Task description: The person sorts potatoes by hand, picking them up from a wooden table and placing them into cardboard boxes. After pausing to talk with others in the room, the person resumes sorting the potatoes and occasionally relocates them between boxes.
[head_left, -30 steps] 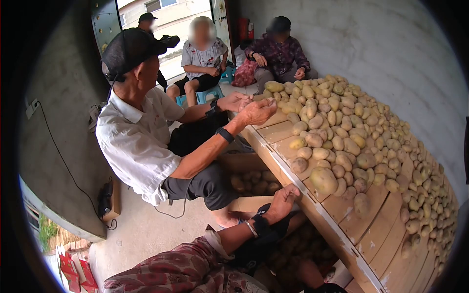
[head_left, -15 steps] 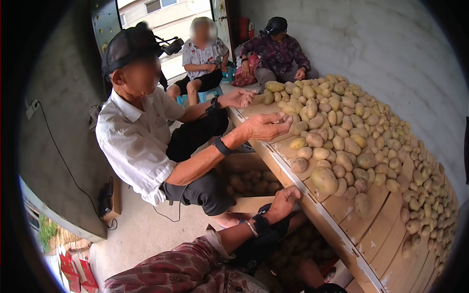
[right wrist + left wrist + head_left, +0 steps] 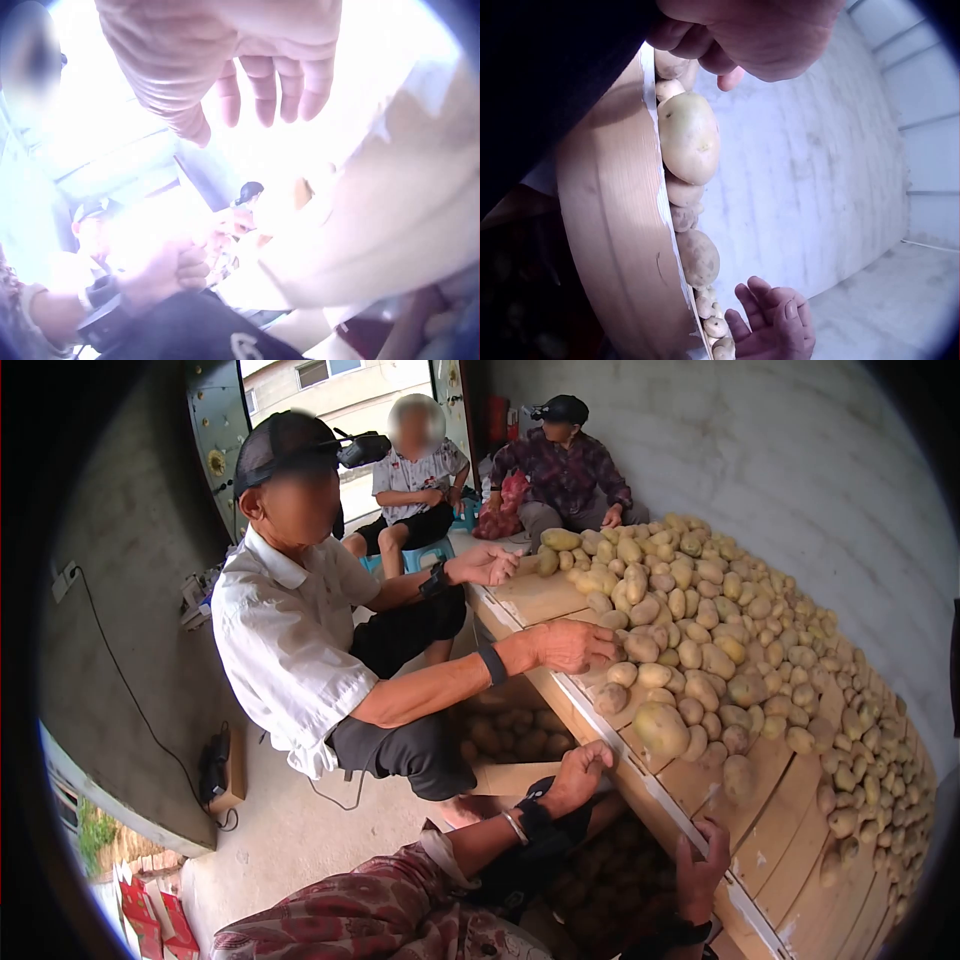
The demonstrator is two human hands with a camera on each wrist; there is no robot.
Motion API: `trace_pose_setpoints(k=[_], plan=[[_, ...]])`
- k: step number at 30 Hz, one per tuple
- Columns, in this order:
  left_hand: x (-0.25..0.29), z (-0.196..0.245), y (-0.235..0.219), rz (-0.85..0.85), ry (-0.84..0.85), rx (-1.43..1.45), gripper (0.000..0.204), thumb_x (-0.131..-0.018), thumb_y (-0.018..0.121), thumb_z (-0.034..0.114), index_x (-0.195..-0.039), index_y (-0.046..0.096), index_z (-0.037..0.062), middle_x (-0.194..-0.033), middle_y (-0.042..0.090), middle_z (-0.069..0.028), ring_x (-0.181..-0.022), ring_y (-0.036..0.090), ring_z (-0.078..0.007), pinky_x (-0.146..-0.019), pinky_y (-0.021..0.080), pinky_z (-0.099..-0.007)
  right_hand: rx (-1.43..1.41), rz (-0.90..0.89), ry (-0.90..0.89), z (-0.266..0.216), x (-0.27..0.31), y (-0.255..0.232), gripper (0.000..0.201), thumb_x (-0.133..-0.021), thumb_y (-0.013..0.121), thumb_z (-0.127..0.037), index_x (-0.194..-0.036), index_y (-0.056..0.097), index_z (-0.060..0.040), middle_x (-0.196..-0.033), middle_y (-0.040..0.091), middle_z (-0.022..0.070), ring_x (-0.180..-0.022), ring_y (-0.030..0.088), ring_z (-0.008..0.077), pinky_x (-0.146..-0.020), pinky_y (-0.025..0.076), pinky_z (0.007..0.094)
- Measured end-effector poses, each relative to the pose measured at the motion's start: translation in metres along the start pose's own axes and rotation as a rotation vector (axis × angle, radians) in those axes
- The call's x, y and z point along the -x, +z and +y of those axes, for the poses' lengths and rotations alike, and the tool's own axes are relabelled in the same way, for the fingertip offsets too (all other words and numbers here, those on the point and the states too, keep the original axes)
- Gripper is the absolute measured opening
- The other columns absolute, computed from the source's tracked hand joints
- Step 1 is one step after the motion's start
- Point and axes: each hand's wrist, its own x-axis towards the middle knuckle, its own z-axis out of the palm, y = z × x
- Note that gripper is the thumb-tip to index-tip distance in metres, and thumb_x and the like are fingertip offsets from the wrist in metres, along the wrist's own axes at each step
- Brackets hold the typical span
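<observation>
My left hand is by the front edge of the wooden table, its fingers loosely bent and nothing in them. Just beyond it, a large pale potato lies at the near side of a broad potato heap. In the left wrist view that large potato shows below my bent fingers. My right hand is raised at the same edge, farther right. Seen from the right wrist, its fingers hang apart and relaxed with nothing between them.
Across the corner sits a person in a white shirt, one hand at the heap. Two more people sit behind. Below the table edge stands a box with potatoes, and more potatoes lie in shadow beneath my arms.
My right hand has risen from below the table edge to beside it. My left hand stays put. The white-shirted person's near hand has moved forward and down to the potatoes.
</observation>
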Motion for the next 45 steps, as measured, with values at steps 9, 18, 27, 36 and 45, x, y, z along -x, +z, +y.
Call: trace_pose_setpoints(k=[9, 18, 27, 36, 45], plan=[[0.008, 0.005, 0.008, -0.072, -0.058, 0.018, 0.016, -0.080, 0.039, -0.008, -0.079, 0.050, 0.0025, -0.071, 0.054, -0.0093, -0.071, 0.053, -0.0154, -0.072, 0.043, -0.0282, 0.420, -0.063, -0.024, 0.029, -0.056, 0.011, 0.046, -0.075, 0.062, -0.022, -0.117, 0.051, -0.0057, -0.137, 0.032, 0.0208, -0.129, 0.026, 0.0389, -0.103, 0.021, 0.0532], [-0.001, -0.006, 0.007, -0.006, 0.031, 0.067, 0.017, -0.081, 0.039, -0.006, -0.077, 0.052, 0.0036, -0.064, 0.048, 0.0025, -0.060, 0.043, -0.0035, -0.052, 0.036, -0.0206, 0.596, 0.070, 0.398, 0.058, -0.065, -0.012, 0.051, -0.071, 0.064, -0.018, -0.118, 0.047, -0.0094, -0.131, 0.040, 0.0162, -0.121, 0.038, 0.0353, -0.091, 0.034, 0.0524], [0.006, 0.000, 0.018, -0.030, 0.120, 0.044, 0.019, -0.080, 0.036, -0.006, -0.077, 0.052, 0.0040, -0.060, 0.045, 0.0027, -0.057, 0.042, -0.0032, -0.051, 0.035, -0.0207, 0.524, 0.221, 0.299, 0.087, -0.074, -0.016, 0.065, -0.067, 0.067, -0.007, -0.127, 0.040, -0.0097, -0.120, 0.048, 0.0176, -0.110, 0.047, 0.0362, -0.092, 0.039, 0.0422], [0.002, -0.003, 0.015, -0.035, 0.036, 0.050, 0.020, -0.080, 0.034, -0.007, -0.077, 0.051, 0.0034, -0.056, 0.045, 0.0011, -0.050, 0.043, -0.0051, -0.045, 0.035, -0.0221, 0.265, 0.085, 0.278, 0.081, -0.073, -0.017, 0.060, -0.063, 0.070, -0.010, -0.118, 0.045, -0.0096, -0.111, 0.053, 0.0197, -0.105, 0.049, 0.0373, -0.088, 0.041, 0.0424], [-0.013, -0.037, 0.006, 0.015, 0.073, 0.137, 0.021, -0.076, 0.037, -0.008, -0.070, 0.055, 0.0015, -0.064, 0.052, -0.0005, -0.062, 0.047, -0.0069, -0.059, 0.040, -0.0221, 0.294, 0.078, 0.468, 0.046, -0.032, -0.070, 0.050, -0.069, 0.068, -0.024, -0.112, 0.051, -0.0047, -0.102, 0.058, 0.0231, -0.095, 0.055, 0.0375, -0.082, 0.044, 0.0428]])
